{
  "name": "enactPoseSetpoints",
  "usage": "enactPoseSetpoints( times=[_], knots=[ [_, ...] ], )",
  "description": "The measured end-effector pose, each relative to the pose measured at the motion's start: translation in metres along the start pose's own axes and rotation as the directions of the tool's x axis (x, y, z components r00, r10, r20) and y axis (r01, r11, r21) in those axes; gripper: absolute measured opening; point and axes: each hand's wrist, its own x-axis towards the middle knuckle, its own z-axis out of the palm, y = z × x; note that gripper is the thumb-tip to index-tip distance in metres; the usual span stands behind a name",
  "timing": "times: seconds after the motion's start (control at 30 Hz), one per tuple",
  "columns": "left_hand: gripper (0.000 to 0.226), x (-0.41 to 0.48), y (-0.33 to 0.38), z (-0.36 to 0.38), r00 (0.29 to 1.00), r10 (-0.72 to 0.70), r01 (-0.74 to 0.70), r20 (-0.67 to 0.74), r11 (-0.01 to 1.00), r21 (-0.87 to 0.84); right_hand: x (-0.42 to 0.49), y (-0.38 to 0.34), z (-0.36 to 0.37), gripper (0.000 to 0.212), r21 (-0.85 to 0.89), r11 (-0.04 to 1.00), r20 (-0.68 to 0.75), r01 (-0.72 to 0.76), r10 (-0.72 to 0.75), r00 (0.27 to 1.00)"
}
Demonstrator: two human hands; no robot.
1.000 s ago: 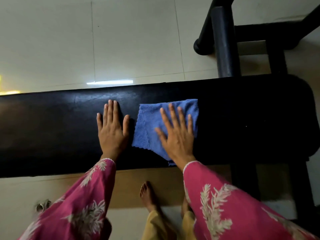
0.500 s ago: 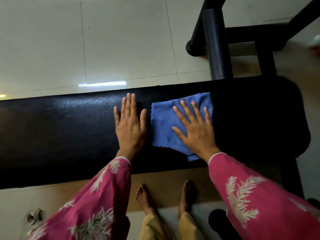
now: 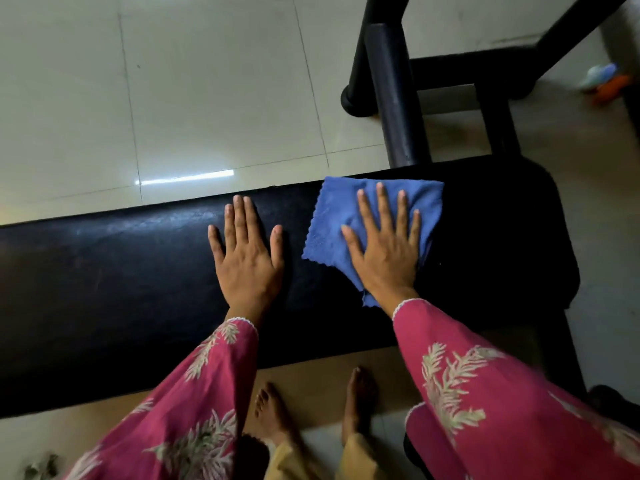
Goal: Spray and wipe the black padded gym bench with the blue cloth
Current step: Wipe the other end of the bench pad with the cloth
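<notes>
Pressing flat on the blue cloth, the right hand has its grip spread, with straight fingers fanned toward 12 o'clock and nothing pinched. The left hand lies at 9 o'clock of the cloth, palm down on the bare black padded worktop. Its fingers are also straight, and it seems to be bracing the person.

Over the last second the cloth and the right hand have slid toward 3 o'clock, closer to the rounded end of the pad. The cloth's top edge now reaches the far edge of the padding. The left hand has followed, but a strip of bare pad now shows between its thumb and the cloth, where the two lay almost touching before.

I read this as a wiping stroke in progress toward that end. The stretch between the cloth and the rounded end looks unwiped, and the long run toward 9 o'clock shows a dull sheen whose cause I cannot tell.

No bottle, bucket or other container shows, so the sprayer is out of view. Beyond the worktop, the black frame stands at 1 o'clock on the tiled floor. A small blurred coloured thing lies near 2 o'clock, and I cannot tell what it is.
</notes>
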Motion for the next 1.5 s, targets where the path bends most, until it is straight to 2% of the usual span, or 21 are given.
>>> enactPoseSetpoints(
  times=[0.07, 0.1, 0.2, 0.23, 0.33, 0.37, 0.47, 0.5, 0.6, 0.63, 0.7, 0.77, 0.83, 0.9, 0.93, 1.07, 1.2, 1.23, 1.37, 1.43, 1.5],
  knots=[
    [0.067, -0.001, 0.0, 0.0, 1.0, 0.001, -0.001, 0.006, 1.0, -0.001, 0.008, 0.012, -0.002, 0.062, -0.003, 0.986, 0.037, 0.167, -0.167, 0.985],
    [0.067, -0.001, -0.001, 0.001, 1.0, 0.005, -0.005, 0.008, 1.0, 0.0, 0.016, 0.02, -0.001, 0.062, 0.002, 0.986, 0.019, 0.166, -0.166, 0.986],
    [0.067, 0.0, -0.001, 0.001, 1.0, -0.001, 0.001, 0.001, 1.0, 0.009, 0.024, 0.007, 0.004, 0.059, 0.022, 0.995, -0.09, -0.096, 0.098, 0.991],
    [0.067, 0.0, -0.001, 0.001, 1.0, -0.005, 0.005, -0.003, 1.0, 0.013, 0.02, -0.006, 0.006, 0.058, 0.032, 0.992, -0.092, -0.124, 0.127, 0.988],
    [0.068, 0.0, -0.002, 0.001, 1.0, -0.001, 0.001, -0.001, 1.0, 0.018, 0.019, -0.005, 0.005, 0.059, 0.02, 0.993, -0.027, 0.119, -0.118, 0.993],
    [0.068, 0.001, -0.002, 0.001, 1.0, 0.002, -0.002, -0.001, 1.0, 0.022, 0.026, 0.002, 0.005, 0.06, 0.016, 0.992, -0.032, 0.123, -0.122, 0.992],
    [0.068, 0.001, -0.002, 0.001, 1.0, 0.001, 0.0, -0.007, 1.0, 0.024, 0.025, -0.008, 0.007, 0.058, 0.028, 0.991, -0.11, -0.132, 0.135, 0.985],
    [0.068, 0.001, -0.002, 0.001, 1.0, 0.001, -0.001, -0.008, 1.0, 0.022, 0.016, -0.018, 0.007, 0.057, 0.041, 0.989, -0.101, -0.139, 0.143, 0.985],
    [0.07, 0.001, -0.001, -0.001, 1.0, 0.003, -0.003, 0.005, 1.0, 0.008, -0.004, -0.009, 0.005, 0.059, 0.022, 0.987, -0.03, 0.158, -0.157, 0.987],
    [0.07, 0.001, -0.002, -0.001, 1.0, 0.005, -0.005, 0.006, 1.0, 0.01, 0.002, 0.002, 0.003, 0.06, 0.015, 0.985, -0.033, 0.172, -0.171, 0.985],
    [0.069, 0.0, -0.001, -0.001, 1.0, 0.008, -0.008, -0.001, 1.0, 0.017, 0.012, 0.01, 0.003, 0.06, 0.027, 0.998, -0.08, -0.062, 0.064, 0.995],
    [0.068, 0.001, -0.001, 0.0, 1.0, 0.008, -0.007, -0.007, 1.0, 0.02, 0.007, -0.007, 0.004, 0.058, 0.059, 0.962, -0.106, -0.265, 0.27, 0.957],
    [0.069, 0.001, -0.001, 0.0, 1.0, 0.009, -0.009, -0.008, 1.0, 0.012, -0.015, -0.021, 0.005, 0.057, 0.043, 0.986, -0.071, -0.16, 0.163, 0.984],
    [0.069, 0.001, -0.001, 0.0, 1.0, 0.009, -0.009, -0.001, 1.0, 0.009, -0.03, -0.001, 0.005, 0.058, 0.005, 1.0, -0.028, 0.024, -0.024, 0.999],
    [0.068, 0.001, -0.001, 0.0, 1.0, 0.008, -0.008, 0.001, 1.0, 0.011, -0.03, 0.012, 0.003, 0.059, -0.01, 0.999, -0.019, 0.044, -0.044, 0.999],
    [0.065, 0.0, -0.001, -0.001, 1.0, 0.011, -0.011, 0.003, 1.0, 0.005, -0.021, 0.026, -0.003, 0.061, -0.017, 0.976, -0.052, -0.216, 0.215, 0.975],
    [0.063, 0.001, -0.001, -0.002, 1.0, 0.017, -0.017, 0.009, 1.0, 0.0, -0.04, 0.04, -0.004, 0.06, -0.054, 0.996, 0.015, 0.07, -0.07, 0.997],
    [0.063, 0.001, -0.001, -0.002, 1.0, 0.018, -0.018, 0.007, 1.0, 0.003, -0.039, 0.052, -0.006, 0.06, -0.051, 0.996, 0.024, 0.069, -0.068, 0.997],
    [0.063, 0.001, 0.002, -0.004, 1.0, -0.023, 0.023, 0.02, 1.0, 0.006, -0.034, 0.063, -0.011, 0.06, -0.036, 0.982, -0.024, -0.184, 0.183, 0.983],
    [0.067, -0.002, 0.016, -0.004, 0.998, -0.055, 0.055, 0.012, 0.998, -0.02, -0.044, 0.052, -0.009, 0.06, -0.058, 0.986, -0.016, -0.157, 0.157, 0.988],
    [0.072, -0.01, 0.041, 0.001, 0.999, 0.027, -0.027, 0.023, 0.999, -0.038, -0.048, 0.054, -0.008, 0.061, -0.064, 0.991, 0.006, -0.117, 0.118, 0.993]
  ],
)
